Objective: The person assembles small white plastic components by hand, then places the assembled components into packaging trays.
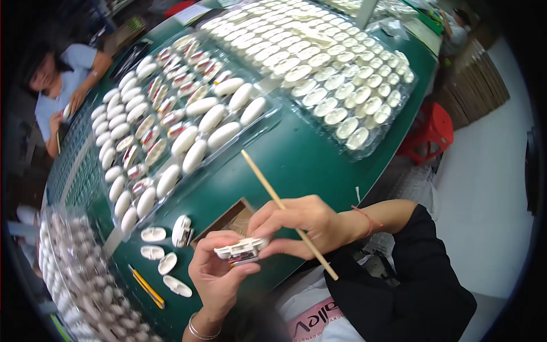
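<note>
My left hand (pixel 212 279) grips a small white plastic casing (pixel 245 247) by its side, with red and dark parts showing inside. My right hand (pixel 310 222) has a slim wooden stick (pixel 259 176) tucked through its fingers, slanting across the palm. Its thumb and fingertips also pinch the right end of the casing. Left of my hands, several loose oval white shells (pixel 167 263) lie on the green table (pixel 273 145), along with a thicker casing piece (pixel 182 231). Beside them rests a yellow utility knife (pixel 147 288). An open cardboard box (pixel 221 221) sits partly hidden behind my hands.
Beyond my hands, a clear tray holds white oval casings (pixel 212 118), some open with red parts. Another tray of white shells (pixel 326 106) stands far right; stacked trays (pixel 85 273) fill the left. A person (pixel 74 74) works across the table. A red stool (pixel 436 126) is at right.
</note>
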A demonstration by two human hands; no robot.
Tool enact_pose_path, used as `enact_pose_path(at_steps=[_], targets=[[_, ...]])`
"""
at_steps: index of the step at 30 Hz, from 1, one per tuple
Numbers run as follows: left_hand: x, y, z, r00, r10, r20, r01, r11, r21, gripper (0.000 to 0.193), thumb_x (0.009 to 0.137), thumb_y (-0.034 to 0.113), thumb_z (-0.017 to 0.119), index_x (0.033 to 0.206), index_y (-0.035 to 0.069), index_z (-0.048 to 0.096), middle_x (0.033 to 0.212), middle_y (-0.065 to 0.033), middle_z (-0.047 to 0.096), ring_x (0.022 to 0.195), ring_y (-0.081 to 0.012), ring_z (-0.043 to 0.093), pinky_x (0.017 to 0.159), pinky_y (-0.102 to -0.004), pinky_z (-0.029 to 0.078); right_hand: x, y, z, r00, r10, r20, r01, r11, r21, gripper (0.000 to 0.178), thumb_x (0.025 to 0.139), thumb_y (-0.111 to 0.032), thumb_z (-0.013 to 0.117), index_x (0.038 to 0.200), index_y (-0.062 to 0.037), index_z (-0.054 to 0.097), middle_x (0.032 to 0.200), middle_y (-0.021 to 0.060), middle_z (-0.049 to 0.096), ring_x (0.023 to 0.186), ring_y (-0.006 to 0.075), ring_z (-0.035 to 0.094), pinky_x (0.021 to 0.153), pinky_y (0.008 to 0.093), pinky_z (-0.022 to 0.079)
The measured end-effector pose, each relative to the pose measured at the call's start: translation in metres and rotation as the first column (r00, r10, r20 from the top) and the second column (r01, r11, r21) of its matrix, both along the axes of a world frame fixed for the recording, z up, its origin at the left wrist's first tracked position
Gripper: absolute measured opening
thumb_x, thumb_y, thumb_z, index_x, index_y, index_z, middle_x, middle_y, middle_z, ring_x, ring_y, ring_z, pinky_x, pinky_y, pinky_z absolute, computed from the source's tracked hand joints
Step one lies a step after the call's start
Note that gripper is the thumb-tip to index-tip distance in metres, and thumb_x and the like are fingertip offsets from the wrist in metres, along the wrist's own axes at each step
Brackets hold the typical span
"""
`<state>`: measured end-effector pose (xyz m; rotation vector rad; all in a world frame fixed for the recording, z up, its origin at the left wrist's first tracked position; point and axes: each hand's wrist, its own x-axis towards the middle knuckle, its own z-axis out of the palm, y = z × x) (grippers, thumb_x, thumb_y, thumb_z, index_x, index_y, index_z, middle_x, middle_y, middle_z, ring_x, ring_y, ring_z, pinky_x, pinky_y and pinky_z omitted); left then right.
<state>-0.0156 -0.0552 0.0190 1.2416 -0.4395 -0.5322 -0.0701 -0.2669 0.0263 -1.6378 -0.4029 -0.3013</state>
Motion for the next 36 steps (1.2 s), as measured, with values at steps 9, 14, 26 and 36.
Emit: enact_pose_path(at_steps=[9,14,26,36], targets=[[0.002,0.001,0.007,0.991,0.106,-0.088,-0.095,0.989,0.118,0.041,0.079,0.002,0.076,0.111,-0.002,0.051,0.105,-0.0142,0.064,0.094,-0.0168,0.065,0.084,-0.0277,0.054,0.032,-0.116,0.021,0.864,-0.422,0.274,0.501,0.669,-0.549,0.01,0.086,-0.009,0.068,0.092,-0.0004,0.068,0.081,0.0138,0.069,0.064,0.0218,0.068,0.057,0.0295,0.052],[0.001,-0.004,0.002,0.992,0.109,-0.067,-0.092,0.972,0.217,0.041,0.079,-0.005,0.073,0.113,-0.002,0.051,0.104,-0.0112,0.063,0.094,-0.016,0.065,0.085,-0.0273,0.054,0.091,-0.213,-0.002,0.791,-0.372,0.486,0.581,0.208,-0.787,0.015,0.081,-0.015,0.071,0.095,-0.0087,0.067,0.081,0.0075,0.063,0.078,0.0265,0.064,0.065,0.037,0.049],[-0.003,0.009,0.002,0.996,0.082,-0.029,-0.077,0.988,0.136,0.043,0.079,-0.007,0.073,0.115,-0.003,0.051,0.109,-0.0136,0.062,0.1,-0.0196,0.064,0.089,-0.0308,0.054,0.124,-0.25,-0.027,0.875,-0.347,0.339,0.468,0.421,-0.777,0.007,0.079,-0.009,0.071,0.085,-0.0076,0.067,0.081,0.0093,0.062,0.078,0.0257,0.062,0.07,0.0364,0.048],[0.002,0.017,0.011,0.998,-0.052,-0.034,0.055,0.995,0.089,0.048,0.08,-0.001,0.075,0.122,-0.002,0.05,0.107,-0.0126,0.066,0.101,-0.0168,0.065,0.091,-0.029,0.053,0.062,-0.073,0.037,0.953,-0.274,-0.128,0.219,0.918,-0.33,0.01,0.08,0.003,0.071,0.088,0.0021,0.064,0.104,0.0156,0.068,0.082,0.0129,0.066,0.075,0.0229,0.053]])
